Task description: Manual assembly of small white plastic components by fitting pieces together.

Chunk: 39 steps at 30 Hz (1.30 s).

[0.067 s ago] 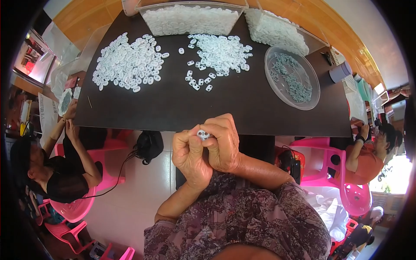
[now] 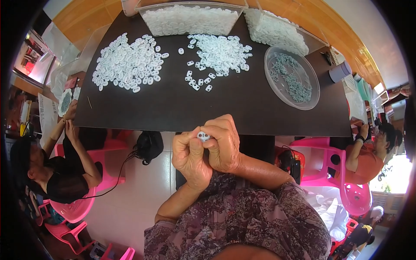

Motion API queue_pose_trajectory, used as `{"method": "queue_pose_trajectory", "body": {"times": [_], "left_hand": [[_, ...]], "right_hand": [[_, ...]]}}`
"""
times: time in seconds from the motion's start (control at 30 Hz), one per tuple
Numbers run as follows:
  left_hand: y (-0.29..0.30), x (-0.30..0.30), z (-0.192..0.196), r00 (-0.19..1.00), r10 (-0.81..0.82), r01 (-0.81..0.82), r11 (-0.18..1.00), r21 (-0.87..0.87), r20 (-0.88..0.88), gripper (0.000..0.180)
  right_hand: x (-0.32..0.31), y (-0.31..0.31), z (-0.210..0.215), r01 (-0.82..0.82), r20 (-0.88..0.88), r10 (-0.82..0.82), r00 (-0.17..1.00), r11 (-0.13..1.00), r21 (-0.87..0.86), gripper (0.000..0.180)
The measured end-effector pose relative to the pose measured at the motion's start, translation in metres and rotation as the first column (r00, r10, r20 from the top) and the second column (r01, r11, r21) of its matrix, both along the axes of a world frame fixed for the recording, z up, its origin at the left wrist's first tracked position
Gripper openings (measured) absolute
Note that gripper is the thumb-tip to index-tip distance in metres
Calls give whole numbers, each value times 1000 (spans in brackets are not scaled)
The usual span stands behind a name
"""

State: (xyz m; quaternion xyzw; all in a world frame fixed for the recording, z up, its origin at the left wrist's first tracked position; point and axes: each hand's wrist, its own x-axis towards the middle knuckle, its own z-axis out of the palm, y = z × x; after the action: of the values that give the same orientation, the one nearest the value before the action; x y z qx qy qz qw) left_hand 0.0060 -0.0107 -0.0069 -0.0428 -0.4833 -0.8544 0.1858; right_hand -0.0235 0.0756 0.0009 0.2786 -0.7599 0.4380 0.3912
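Observation:
Just off the table's near edge, my left hand [image 2: 189, 157] and my right hand [image 2: 222, 142] meet around one small white plastic piece with two dark holes [image 2: 203, 136]. Thumbs and fingers of both hands pinch it from either side. A pile of white oval two-holed pieces [image 2: 129, 63] lies at the left of the dark table [image 2: 173, 110]. Farther right is a second pile of white two-holed pieces [image 2: 223, 54], more squared in shape, with several strays in front. A round clear tray [image 2: 313, 97] holds small grey-green parts [image 2: 299, 92] that look like pins or screws.
Two clear bins of white pieces, one in the middle [image 2: 190, 21] and one at right [image 2: 277, 32], stand along the back. A lilac cup [image 2: 340, 72] is at the far right. People sit at left [image 2: 56, 169] and right [image 2: 366, 151] on pink chairs.

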Motion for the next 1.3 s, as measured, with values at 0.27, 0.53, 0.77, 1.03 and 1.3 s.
{"method": "queue_pose_trajectory", "body": {"times": [0.27,0.53,0.77,1.03,1.3], "left_hand": [[-1,0,-3,991,115,-126,973,-191,-69,20],[0,-8,-12,990,140,-136,952,-275,-5,20],[-3,-14,-11,998,38,-36,998,-43,40,19],[-3,-16,0,968,-187,214,962,-167,168,32],[-7,-41,4,937,-210,289,915,-282,280,27]], "right_hand": [[2,-2,-2,-14,-33,15,999,1000,9,25],[-5,-5,-15,11,10,-11,1000,1000,-9,27],[-6,0,-2,23,78,-23,997,1000,-4,27],[-5,32,3,52,215,-48,975,999,-13,22],[-33,101,60,253,596,-101,796,951,-177,8]]}}
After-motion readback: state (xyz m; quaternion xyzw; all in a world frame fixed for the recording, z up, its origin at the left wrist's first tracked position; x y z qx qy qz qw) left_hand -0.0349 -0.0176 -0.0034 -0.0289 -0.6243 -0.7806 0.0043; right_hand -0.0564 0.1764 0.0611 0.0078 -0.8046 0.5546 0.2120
